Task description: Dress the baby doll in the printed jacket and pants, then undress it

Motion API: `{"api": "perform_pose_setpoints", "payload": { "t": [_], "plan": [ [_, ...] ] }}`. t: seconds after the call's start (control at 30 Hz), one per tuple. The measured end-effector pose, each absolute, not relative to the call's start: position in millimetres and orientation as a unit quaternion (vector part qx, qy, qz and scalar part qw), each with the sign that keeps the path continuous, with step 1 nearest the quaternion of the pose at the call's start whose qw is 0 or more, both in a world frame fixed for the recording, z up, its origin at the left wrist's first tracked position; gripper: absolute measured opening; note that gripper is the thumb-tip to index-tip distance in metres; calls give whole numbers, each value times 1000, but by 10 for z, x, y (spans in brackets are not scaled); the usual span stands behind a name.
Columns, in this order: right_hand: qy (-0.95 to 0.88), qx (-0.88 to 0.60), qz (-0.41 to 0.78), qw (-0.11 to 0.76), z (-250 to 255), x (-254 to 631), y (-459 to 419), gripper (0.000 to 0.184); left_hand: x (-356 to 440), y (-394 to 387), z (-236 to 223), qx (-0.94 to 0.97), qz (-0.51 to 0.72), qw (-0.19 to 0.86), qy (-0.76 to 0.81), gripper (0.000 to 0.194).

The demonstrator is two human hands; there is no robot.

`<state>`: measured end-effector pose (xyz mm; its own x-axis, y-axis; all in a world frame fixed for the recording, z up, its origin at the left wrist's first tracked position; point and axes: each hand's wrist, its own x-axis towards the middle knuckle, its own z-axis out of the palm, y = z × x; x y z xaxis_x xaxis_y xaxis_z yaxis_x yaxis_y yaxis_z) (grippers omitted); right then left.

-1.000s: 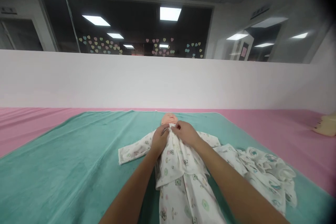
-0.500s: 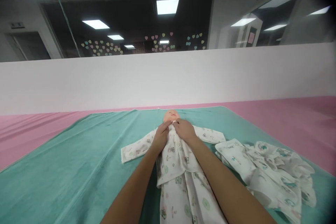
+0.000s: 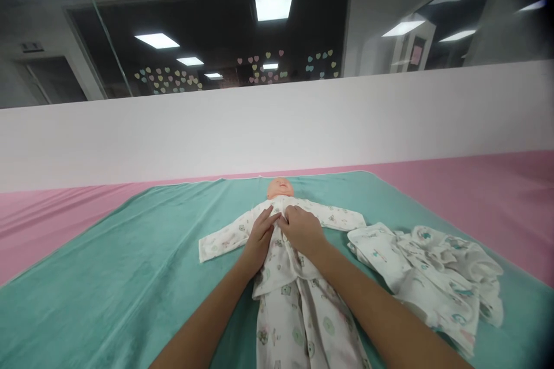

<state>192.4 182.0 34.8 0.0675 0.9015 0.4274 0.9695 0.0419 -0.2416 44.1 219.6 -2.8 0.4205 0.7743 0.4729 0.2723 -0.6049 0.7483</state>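
A baby doll (image 3: 280,187) lies on its back, head at the far end, in a white patterned baby shirt (image 3: 277,265) with both sleeves spread wide. Matching baby trousers (image 3: 283,328) cover its legs. My left hand (image 3: 261,236) rests on the left of the chest, its thumb and forefinger closed at the shirt's front opening. Opposite it, my right hand (image 3: 300,229) has its fingers curled and pinches the front edge of the shirt. The fingertips of both hands nearly meet. Whatever fastening lies between them is too small to make out.
A crumpled heap of white printed baby clothes (image 3: 433,277) lies to the right of the doll. Everything rests on a teal blanket (image 3: 108,277) over a pink sheet (image 3: 489,190). Behind stands a low white wall (image 3: 242,132) with dark glass above.
Both hands have moved down from the neckline to the chest, along the shirt's front. The doll's neck and collar now show. The view has shifted slightly.
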Motion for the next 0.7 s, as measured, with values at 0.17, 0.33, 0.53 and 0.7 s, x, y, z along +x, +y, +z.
{"api": "perform_pose_setpoints", "payload": {
  "t": [0.17,0.33,0.53,0.7],
  "plan": [
    [-681,-670,-68,288,329,1997,1874,27,442,2078,63,793,387,302,360,40],
    [-693,-629,-64,347,283,2073,1861,28,472,2178,5,808,394,258,353,41],
    [-632,-644,-24,431,198,2158,1847,25,486,2240,-98,831,378,219,345,41],
    [-613,-671,-15,416,83,2228,1969,14,519,2305,-127,830,363,236,352,40]
  ]
}}
